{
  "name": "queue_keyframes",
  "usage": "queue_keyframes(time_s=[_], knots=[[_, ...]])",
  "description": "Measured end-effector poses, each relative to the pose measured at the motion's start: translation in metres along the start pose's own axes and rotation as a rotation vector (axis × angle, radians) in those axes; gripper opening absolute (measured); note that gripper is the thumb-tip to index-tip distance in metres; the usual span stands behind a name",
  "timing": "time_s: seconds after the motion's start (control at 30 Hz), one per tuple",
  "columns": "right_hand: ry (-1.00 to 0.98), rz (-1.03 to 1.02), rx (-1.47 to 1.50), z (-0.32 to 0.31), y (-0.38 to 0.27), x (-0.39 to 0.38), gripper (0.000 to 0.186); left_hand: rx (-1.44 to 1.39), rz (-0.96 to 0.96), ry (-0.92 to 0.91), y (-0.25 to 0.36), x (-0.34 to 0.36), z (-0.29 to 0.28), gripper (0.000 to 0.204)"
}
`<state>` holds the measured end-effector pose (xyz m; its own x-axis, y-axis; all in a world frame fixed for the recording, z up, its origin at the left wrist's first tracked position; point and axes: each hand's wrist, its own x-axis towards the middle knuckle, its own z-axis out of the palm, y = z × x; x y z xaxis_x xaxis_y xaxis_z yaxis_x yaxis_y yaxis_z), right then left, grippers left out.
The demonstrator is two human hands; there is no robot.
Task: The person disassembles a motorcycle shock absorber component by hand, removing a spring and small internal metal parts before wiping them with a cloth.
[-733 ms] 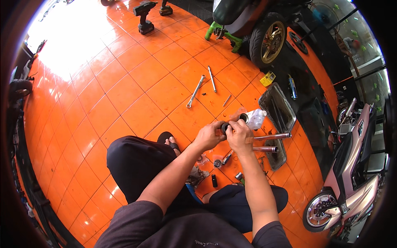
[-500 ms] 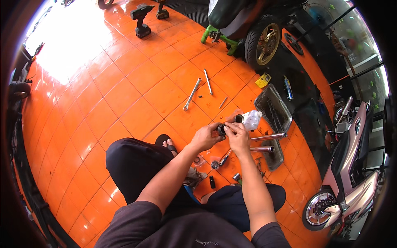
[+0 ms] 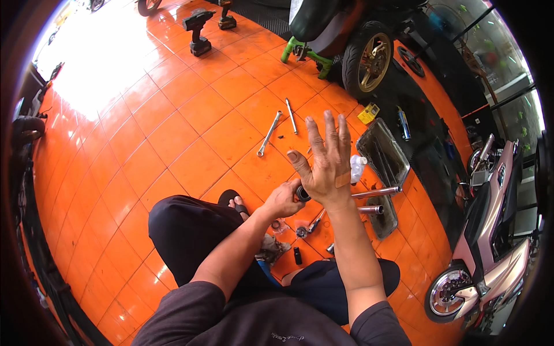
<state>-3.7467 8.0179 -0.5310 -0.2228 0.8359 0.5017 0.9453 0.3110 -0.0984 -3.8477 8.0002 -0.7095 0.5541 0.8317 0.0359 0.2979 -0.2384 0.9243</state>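
Dark cylindrical part (image 3: 302, 194), round-rimmed, sits in the left hand (image 3: 281, 199), above the glossy orange tiled floor (image 3: 190, 138). That hand's fingers are curled closed about it, and the right hand overlaps its right edge in view. The right hand (image 3: 325, 161) is raised with its back upward, fingers straight and slightly parted, thumb standing well out, gripping nothing; a smooth tan strip (image 3: 343, 180) is stuck near its wrist.

To the right lie two slim, polished metal tubes (image 3: 378, 192) with open round ends, partly over a shallow, grimy tray (image 3: 388, 155) with rounded corners. A pale plastic bottle (image 3: 358, 167) shows just beside the right hand. Farther forward rest a shiny ring-ended wrench (image 3: 269, 134) and a thin, straight metal rod (image 3: 291, 116).
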Motion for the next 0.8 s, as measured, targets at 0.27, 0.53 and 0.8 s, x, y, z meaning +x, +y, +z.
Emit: queue_keyframes(time_s=[0.27, 0.53, 0.8], knots=[[-0.336, 0.123, 0.017, 0.091, 0.013, -0.059, 0.088, -0.046, 0.13, -0.163, -0.028, -0.001, 0.015, 0.049], [-0.242, 0.014, -0.057, 0.059, -0.007, -0.026, 0.09, -0.185, 0.101, -0.102, -0.043, -0.002, 0.01, 0.045], [-0.06, 0.133, 0.192, 0.081, 0.004, -0.084, 0.066, -0.187, 0.261, -0.061, -0.02, -0.006, 0.011, 0.053]])
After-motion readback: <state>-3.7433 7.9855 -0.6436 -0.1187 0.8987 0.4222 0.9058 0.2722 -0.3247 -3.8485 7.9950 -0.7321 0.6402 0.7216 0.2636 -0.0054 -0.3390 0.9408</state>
